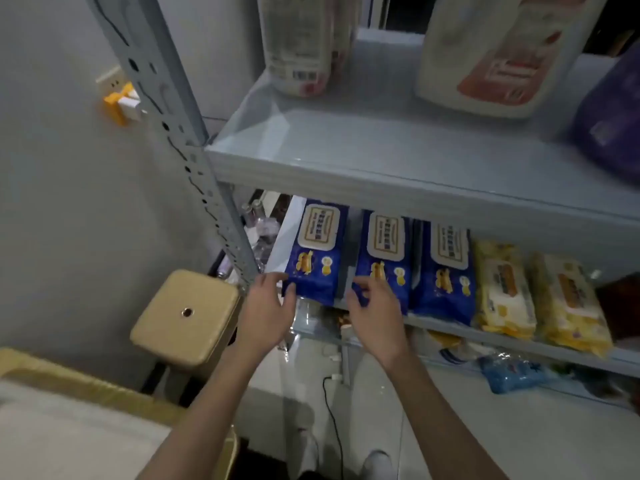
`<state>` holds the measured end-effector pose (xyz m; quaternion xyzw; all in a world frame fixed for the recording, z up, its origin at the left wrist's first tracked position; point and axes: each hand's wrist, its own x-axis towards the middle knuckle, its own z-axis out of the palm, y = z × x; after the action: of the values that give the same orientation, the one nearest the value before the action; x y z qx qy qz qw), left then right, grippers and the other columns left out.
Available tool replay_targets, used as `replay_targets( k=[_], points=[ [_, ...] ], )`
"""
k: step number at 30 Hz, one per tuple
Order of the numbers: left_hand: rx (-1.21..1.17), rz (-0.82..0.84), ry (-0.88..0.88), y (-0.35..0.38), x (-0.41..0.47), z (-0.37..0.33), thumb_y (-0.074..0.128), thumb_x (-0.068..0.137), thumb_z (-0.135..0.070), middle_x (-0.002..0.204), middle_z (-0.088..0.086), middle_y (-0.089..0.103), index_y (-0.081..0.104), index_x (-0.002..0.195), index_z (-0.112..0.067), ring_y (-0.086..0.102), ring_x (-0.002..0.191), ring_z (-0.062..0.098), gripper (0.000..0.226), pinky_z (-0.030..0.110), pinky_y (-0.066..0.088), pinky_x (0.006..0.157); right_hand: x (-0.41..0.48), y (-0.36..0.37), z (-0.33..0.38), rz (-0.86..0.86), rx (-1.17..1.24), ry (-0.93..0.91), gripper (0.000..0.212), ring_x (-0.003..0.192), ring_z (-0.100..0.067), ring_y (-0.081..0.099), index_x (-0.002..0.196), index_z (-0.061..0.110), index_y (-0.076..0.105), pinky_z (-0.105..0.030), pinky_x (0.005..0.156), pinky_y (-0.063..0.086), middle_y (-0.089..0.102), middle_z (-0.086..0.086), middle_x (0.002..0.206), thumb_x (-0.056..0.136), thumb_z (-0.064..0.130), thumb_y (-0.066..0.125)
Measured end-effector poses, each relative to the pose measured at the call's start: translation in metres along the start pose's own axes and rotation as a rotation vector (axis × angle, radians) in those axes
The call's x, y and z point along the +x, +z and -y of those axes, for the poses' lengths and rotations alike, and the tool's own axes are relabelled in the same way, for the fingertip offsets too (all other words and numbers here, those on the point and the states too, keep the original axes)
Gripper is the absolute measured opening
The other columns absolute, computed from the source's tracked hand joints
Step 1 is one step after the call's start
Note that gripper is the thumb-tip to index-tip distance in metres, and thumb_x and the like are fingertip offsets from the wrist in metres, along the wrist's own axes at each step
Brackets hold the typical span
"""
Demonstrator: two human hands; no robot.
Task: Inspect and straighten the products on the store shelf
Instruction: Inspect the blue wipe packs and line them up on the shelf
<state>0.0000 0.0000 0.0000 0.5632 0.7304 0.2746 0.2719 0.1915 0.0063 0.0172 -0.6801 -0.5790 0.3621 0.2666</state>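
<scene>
Straightening: left hand (268, 306) touches the leftmost blue plastic wipes pack (317, 251), right hand (375, 306) the 3 o'clock neighbouring pack (384, 258), fingers (273, 277) apart; next, square both.

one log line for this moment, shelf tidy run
phase: straightening | left hand: touches front corner of left blue pack | right hand: on front edge of middle blue pack, grip unclear | yellow packs: untouched

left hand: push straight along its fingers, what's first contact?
The near corner of the leftmost blue wipes pack. The left hand seems to have its fingertips almost on it, though depth is unclear.
</scene>
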Motion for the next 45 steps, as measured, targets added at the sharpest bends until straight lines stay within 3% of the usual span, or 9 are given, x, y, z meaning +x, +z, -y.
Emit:
replay_targets(
  k=[4,7,10,13,16,24,32,40,45],
  points=[
    [-0.037,-0.022,-0.031,0.009,0.046,-0.005,0.053,0.103,-0.039,0.143,0.012,0.050,0.049,0.142,-0.010,0.056,0.125,0.026,0.049,0.046,0.049,0.104,0.040,0.033,0.024,-0.051,0.019,-0.010,0.042,0.126,-0.013,0.050,0.144,0.014,0.052,-0.023,0.103,0.035,0.049,-0.004,0.145,0.106,0.029,0.055],
    [-0.089,0.031,-0.081,0.021,0.070,-0.001,0.050,0.104,-0.043,0.146,0.013,0.049,0.046,0.145,-0.008,0.055,0.128,0.026,0.054,0.045,0.047,0.107,0.064,0.058,0.026,-0.069,0.054,0.056,0.051,0.140,-0.024,0.044,0.153,0.013,0.042,-0.032,0.111,0.036,0.041,-0.008,0.155,0.107,0.031,0.052],
    [-0.164,0.094,-0.123,0.030,0.093,0.005,0.049,0.104,-0.046,0.144,0.014,0.052,0.043,0.148,-0.004,0.056,0.126,0.026,0.061,0.039,0.047,0.104,0.085,0.073,0.025,-0.083,0.086,0.112,0.056,0.143,-0.028,0.041,0.158,0.013,0.033,-0.038,0.114,0.037,0.036,-0.012,0.159,0.108,0.032,0.050],
    [-0.158,0.170,-0.148,0.039,0.104,0.014,0.047,0.105,-0.045,0.127,0.011,0.063,0.053,0.137,-0.003,0.064,0.113,0.023,0.053,0.015,0.046,0.084,0.098,0.083,0.021,-0.082,0.136,0.171,0.062,0.143,-0.031,0.041,0.160,0.010,0.025,-0.040,0.115,0.037,0.036,-0.015,0.159,0.108,0.031,0.050],
    [-0.192,0.233,-0.135,0.041,0.107,0.016,0.040,0.108,-0.042,0.108,0.002,0.064,0.060,0.123,-0.007,0.058,0.083,0.002,0.043,0.006,0.039,0.060,0.105,0.090,0.017,-0.058,0.178,0.214,0.050,0.137,-0.032,0.047,0.152,0.008,0.037,-0.040,0.112,0.039,0.045,-0.016,0.151,0.108,0.030,0.048],
    [-0.366,0.216,-0.192,0.047,0.098,0.012,0.039,0.108,-0.042,0.128,0.001,0.064,0.054,0.141,-0.020,0.059,0.111,0.016,0.043,0.027,0.039,0.090,0.103,0.090,0.018,-0.061,0.296,0.230,0.040,0.132,-0.027,0.053,0.145,0.014,0.047,-0.044,0.114,0.044,0.055,-0.009,0.143,0.106,0.024,0.052],
    [-0.594,0.171,-0.178,0.029,0.074,-0.002,0.042,0.109,-0.035,0.123,-0.003,0.068,0.053,0.143,-0.025,0.066,0.101,0.004,0.037,0.010,0.049,0.071,0.084,0.078,0.023,-0.037,0.388,0.203,0.039,0.128,-0.024,0.056,0.144,0.023,0.048,-0.050,0.110,0.049,0.056,-0.005,0.139,0.105,0.026,0.054],
    [-0.742,0.085,-0.133,0.007,0.020,-0.016,0.052,0.106,-0.022,0.115,0.002,0.072,0.058,0.128,-0.023,0.073,0.094,0.009,0.023,0.024,0.060,0.078,0.048,0.050,0.034,0.002,0.503,0.160,0.041,0.120,-0.019,0.062,0.138,0.025,0.052,-0.044,0.099,0.057,0.058,-0.002,0.136,0.100,0.023,0.066],
    [-0.896,0.083,-0.173,0.002,-0.029,-0.022,0.057,0.103,-0.020,0.109,0.000,0.076,0.058,0.125,-0.027,0.075,0.097,0.017,0.023,0.030,0.063,0.076,0.015,0.024,0.035,0.075,0.741,0.271,0.034,0.094,-0.019,0.076,0.118,0.023,0.053,-0.029,0.065,0.061,0.069,-0.007,0.120,0.093,0.031,0.076]
  ],
)
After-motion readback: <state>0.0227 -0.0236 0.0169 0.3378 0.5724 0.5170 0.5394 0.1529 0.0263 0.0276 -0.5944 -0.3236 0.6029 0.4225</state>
